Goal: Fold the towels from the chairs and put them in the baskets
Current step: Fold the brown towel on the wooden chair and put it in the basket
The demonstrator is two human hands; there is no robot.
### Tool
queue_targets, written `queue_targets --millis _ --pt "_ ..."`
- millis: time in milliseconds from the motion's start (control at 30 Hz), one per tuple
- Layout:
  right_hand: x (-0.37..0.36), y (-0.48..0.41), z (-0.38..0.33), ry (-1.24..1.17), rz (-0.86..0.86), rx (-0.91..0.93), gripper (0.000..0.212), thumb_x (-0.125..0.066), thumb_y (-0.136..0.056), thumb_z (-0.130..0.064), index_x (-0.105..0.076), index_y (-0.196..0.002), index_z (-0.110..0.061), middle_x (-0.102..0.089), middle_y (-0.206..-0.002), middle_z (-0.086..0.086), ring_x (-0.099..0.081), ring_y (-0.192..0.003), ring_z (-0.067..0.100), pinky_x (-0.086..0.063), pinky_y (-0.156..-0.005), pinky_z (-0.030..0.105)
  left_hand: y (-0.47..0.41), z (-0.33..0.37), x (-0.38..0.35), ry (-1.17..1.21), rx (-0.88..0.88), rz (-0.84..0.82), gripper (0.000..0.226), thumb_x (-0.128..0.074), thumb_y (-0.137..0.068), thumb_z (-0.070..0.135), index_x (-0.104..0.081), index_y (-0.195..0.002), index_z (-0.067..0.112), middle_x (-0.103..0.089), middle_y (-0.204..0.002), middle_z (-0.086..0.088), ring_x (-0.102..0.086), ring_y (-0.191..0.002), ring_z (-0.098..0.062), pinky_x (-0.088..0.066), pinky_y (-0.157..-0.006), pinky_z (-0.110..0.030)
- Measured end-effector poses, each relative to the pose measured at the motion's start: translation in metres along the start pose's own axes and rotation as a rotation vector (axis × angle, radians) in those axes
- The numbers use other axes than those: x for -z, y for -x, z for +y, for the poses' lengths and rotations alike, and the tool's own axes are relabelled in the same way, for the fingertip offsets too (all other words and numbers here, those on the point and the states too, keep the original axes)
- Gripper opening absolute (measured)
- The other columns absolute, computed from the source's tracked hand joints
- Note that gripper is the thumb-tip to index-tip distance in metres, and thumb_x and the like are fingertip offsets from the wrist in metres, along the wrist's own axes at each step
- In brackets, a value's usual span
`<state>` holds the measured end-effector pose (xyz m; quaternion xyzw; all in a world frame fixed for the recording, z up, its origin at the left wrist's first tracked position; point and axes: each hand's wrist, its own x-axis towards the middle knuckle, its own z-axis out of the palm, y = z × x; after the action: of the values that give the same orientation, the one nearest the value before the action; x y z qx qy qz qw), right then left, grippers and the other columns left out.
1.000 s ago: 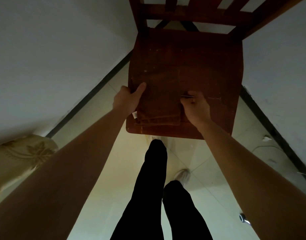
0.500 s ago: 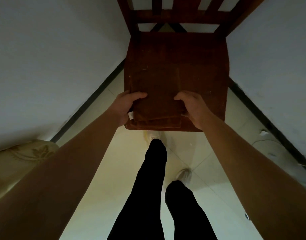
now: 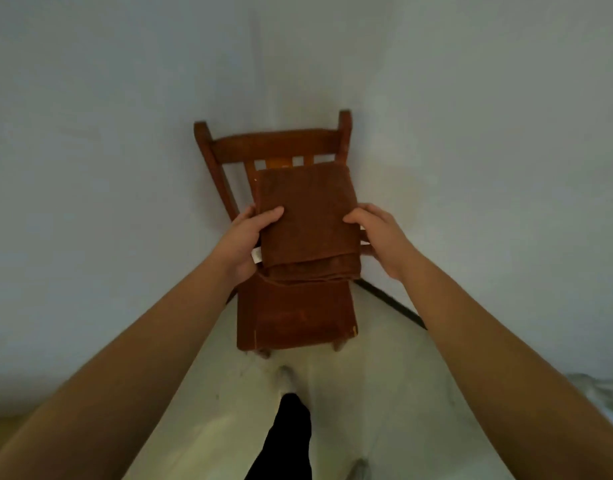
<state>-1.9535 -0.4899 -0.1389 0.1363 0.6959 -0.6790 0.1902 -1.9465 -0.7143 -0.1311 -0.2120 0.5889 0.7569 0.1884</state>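
1. A pale wall [image 3: 125, 168] and a light floor [image 3: 384, 393] surround a wooden chair [image 3: 294, 317].
2. The brown towel [image 3: 305, 220], folded into a neat rectangle, is held in the air just above the chair seat, so its folding looks done.
3. The left hand [image 3: 246, 240] and right hand [image 3: 381, 237] pinch its side edges, thumbs on top and fingers tucked beneath.
4. It has yet to go to a basket. No basket is in view, nor any other towel.
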Motion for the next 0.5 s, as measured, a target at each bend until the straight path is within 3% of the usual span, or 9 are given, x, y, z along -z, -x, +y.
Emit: queue_targets --millis 100,233,300,500 --pt "0.039 0.062 -0.053 -0.041 0.023 0.131 0.022 -0.061 -0.091 -0.02 -0.064 -0.113 -0.017 -0.069 -0.104 0.002 -0.068 -0.092 0.018 -0.056 -0.078 0.034 0.054 0.043 -0.051 -0.014 -0.128 -0.048 0.045 -0.074 -0.086 0.029 -0.059 -0.128 0.023 -0.069 -0.121 0.001 -0.065 -0.111 -0.019 -0.057 -0.082 -0.037" --pt "0.085 0.116 -0.089 -0.112 0.133 0.241 0.022 -0.061 -0.092 -0.021 -0.062 -0.114 -0.019 -0.069 -0.111 0.002 -0.068 -0.096 0.017 -0.057 -0.076 0.033 0.087 0.078 -0.117 -0.024 -0.218 -0.131 0.052 -0.074 -0.086 0.029 -0.055 -0.134 0.023 -0.066 -0.123 0.002 -0.064 -0.108 -0.017 -0.056 -0.078 -0.035" --pt "0.111 0.143 -0.098 -0.143 0.237 0.293 0.023 -0.061 -0.092 -0.021 -0.061 -0.115 -0.019 -0.069 -0.111 0.001 -0.068 -0.096 0.017 -0.054 -0.074 0.031 0.095 0.088 -0.153 -0.057 -0.244 -0.218 0.058 -0.075 -0.085 0.03 -0.051 -0.138 0.025 -0.064 -0.126 0.001 -0.063 -0.109 -0.019 -0.057 -0.076 -0.037" --pt "0.178 0.237 -0.092 -0.182 0.619 0.37 0.031 -0.063 -0.093 -0.018 -0.058 -0.123 -0.015 -0.07 -0.113 0.006 -0.069 -0.099 0.021 -0.058 -0.086 0.041 0.111 0.094 -0.264 -0.183 -0.265 -0.553 0.065 -0.075 -0.085 0.024 -0.045 -0.143 0.028 -0.064 -0.127 0.002 -0.065 -0.105 -0.016 -0.059 -0.064 -0.031"
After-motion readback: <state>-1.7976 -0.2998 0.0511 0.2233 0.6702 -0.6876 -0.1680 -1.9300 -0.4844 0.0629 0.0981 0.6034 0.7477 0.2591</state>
